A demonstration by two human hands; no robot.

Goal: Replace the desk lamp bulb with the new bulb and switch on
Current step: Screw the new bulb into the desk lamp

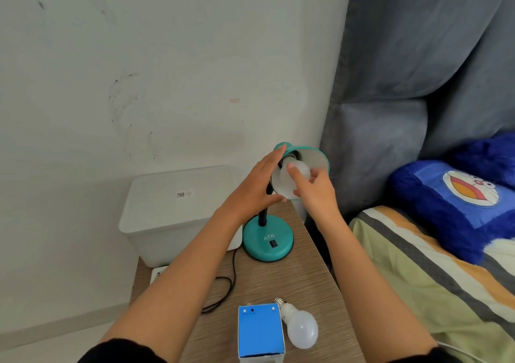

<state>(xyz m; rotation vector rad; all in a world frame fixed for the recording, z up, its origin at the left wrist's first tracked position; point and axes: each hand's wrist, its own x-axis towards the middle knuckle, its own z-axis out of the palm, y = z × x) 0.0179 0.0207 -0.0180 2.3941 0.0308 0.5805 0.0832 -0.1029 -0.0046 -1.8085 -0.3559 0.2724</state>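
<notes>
A teal desk lamp stands on a wooden bedside table (309, 276), its round base (267, 241) carrying a black rocker switch (273, 243). The shade (315, 158) tilts up toward me. My left hand (257, 184) grips the back and left rim of the shade. My right hand (312, 188) has its fingers around a white bulb (299, 169) that sits in the shade's socket. A second white bulb (299, 328) lies on its side near the table's front, beside a blue and white bulb box (260, 332).
A white lidded bin (172, 209) stands against the wall left of the table. The lamp's black cord (223, 293) loops across the tabletop near a white power strip (158, 273). A bed with a striped sheet (434, 276) and a blue pillow (457, 206) lies to the right.
</notes>
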